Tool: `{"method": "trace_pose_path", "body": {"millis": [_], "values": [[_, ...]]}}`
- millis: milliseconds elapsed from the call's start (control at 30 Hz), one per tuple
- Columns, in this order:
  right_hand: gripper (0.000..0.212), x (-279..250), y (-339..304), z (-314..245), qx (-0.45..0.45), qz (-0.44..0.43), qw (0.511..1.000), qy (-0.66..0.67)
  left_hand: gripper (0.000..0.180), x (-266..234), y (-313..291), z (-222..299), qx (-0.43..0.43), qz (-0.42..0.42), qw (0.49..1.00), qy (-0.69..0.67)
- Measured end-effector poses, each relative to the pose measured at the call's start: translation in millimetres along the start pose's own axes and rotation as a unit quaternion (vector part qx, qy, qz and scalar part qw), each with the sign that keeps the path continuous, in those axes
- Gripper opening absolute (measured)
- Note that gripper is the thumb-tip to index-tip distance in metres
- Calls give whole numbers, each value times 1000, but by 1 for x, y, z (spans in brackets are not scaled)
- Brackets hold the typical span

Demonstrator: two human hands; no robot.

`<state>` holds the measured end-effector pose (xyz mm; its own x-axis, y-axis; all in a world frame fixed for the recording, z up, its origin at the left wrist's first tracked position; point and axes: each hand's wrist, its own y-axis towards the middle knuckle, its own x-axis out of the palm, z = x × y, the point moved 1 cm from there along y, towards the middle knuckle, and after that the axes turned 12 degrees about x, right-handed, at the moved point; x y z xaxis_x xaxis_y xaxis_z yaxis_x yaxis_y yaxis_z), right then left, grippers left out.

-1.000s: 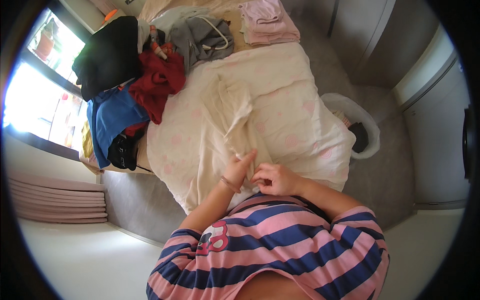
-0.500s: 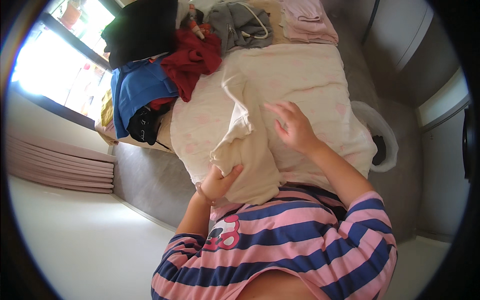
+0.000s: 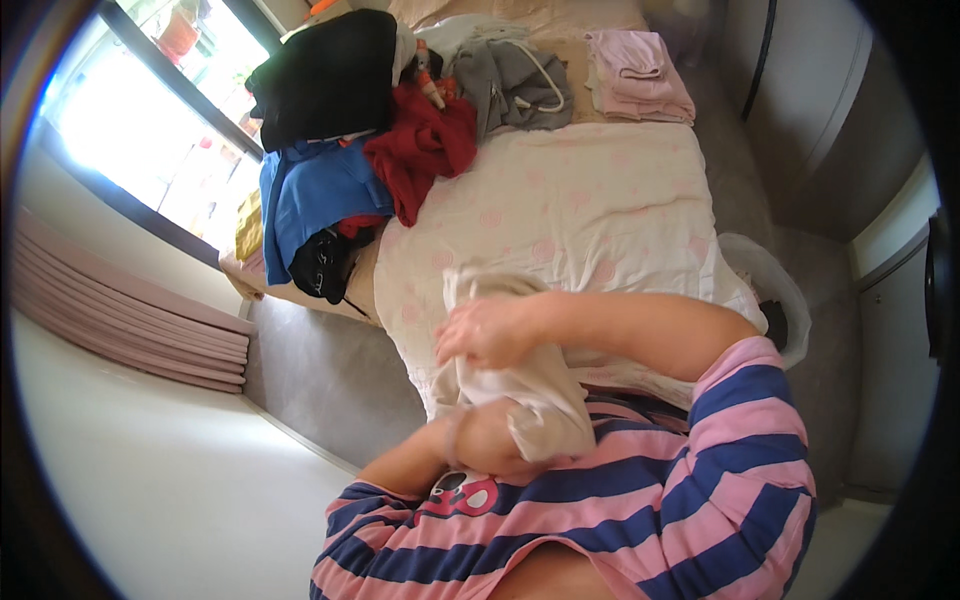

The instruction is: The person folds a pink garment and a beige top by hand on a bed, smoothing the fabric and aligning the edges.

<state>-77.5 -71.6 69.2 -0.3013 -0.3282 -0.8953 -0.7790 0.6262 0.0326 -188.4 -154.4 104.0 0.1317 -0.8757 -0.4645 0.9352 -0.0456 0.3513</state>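
Note:
A cream garment [image 3: 545, 385] is bunched in front of my body at the near edge of the bed; its exact kind does not show. My right hand [image 3: 487, 332] reaches across to the left, slightly blurred, its fingers curled over the cloth's upper part. Below it, against my striped shirt, my left hand [image 3: 490, 437] is partly covered by a fold of the same cloth. That hand is smeared by motion and its fingers are hidden. A bracelet [image 3: 452, 440] circles my left wrist.
White bedding with pink prints [image 3: 560, 210] spreads beyond my hands. At the far left lie black [image 3: 320, 80], blue [image 3: 325, 190] and red [image 3: 425, 150] clothes. Farther back are a grey garment with a white cord [image 3: 505, 90] and folded pink cloth [image 3: 640, 75]. A clear plastic bag [image 3: 790, 300] stands right.
My right hand, apart from the cloth before, has moved left and closed on it. The cream garment has been drawn nearer and bunched up. My left hand has shifted toward my body under a fold.

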Motion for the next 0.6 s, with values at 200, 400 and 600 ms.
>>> {"method": "trace_pose_path", "body": {"millis": [200,400,600], "values": [[38,22,-16,-32,39,-248,951,179,19,-4,12,13,117,-79,990,6],[42,49,-74,17,115,-170,952,228,17,-12,-9,5,102,-13,995,-10],[48,-20,-120,12,256,-184,932,178,9,-52,-54,15,-21,-8,999,-24]]}}
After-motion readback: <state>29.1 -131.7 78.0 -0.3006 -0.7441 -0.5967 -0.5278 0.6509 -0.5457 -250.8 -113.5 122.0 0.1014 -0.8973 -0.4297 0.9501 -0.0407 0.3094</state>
